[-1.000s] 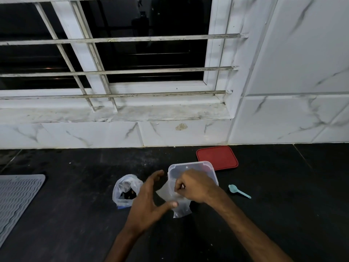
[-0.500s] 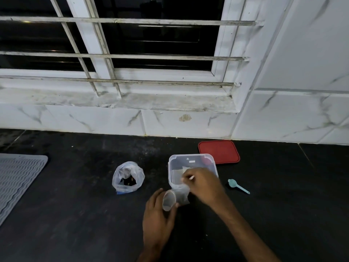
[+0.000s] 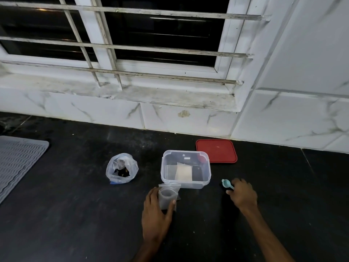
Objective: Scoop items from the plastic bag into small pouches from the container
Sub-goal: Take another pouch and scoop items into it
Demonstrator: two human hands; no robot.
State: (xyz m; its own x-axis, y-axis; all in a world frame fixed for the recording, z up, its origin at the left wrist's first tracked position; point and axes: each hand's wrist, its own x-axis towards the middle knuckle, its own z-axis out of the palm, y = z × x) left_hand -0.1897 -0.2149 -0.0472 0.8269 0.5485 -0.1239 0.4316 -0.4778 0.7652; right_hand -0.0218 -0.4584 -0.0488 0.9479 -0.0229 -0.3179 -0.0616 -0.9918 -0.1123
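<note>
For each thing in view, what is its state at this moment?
plastic bag: open, dark items inside.
container: lid off, pouches inside.
red lid: flat on counter.
small pouch: mouth open, held by left hand.
scoop: handle pinched by right hand.

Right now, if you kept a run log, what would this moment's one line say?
left hand: holds small pouch open | right hand: pinches teal scoop | plastic bag: open, no hand on it

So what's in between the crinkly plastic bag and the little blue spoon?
The clear container, lid off, with pouches inside, sits between the plastic bag and the blue spoon. The head view shows it.
</note>
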